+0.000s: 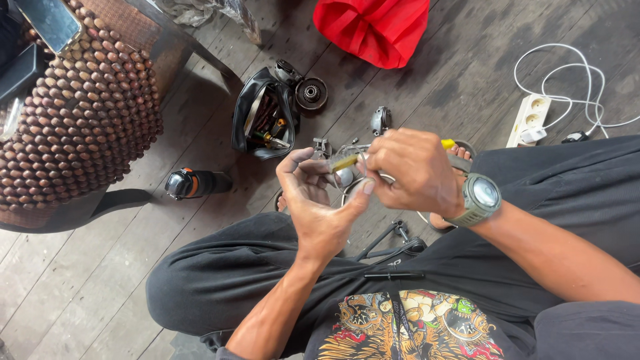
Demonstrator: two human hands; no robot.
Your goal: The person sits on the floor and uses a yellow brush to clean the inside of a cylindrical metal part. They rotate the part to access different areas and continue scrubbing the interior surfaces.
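I sit cross-legged on a dark wooden floor. My left hand (319,200) is cupped palm up, its fingers curled around a small shiny metal part (345,176) that is mostly hidden. My right hand (413,170), with a grey watch on the wrist, grips a tool with a yellow handle end (447,143); its yellowish tip (345,162) rests against the part in my left hand. The two hands touch above my lap.
An open black tool pouch (263,120) lies ahead, with a round gear part (311,93) and small metal pieces (381,120) beside it. A black and orange canister (193,183) lies left. A beaded seat (80,113), red bag (373,27) and white power strip (530,119) surround me.
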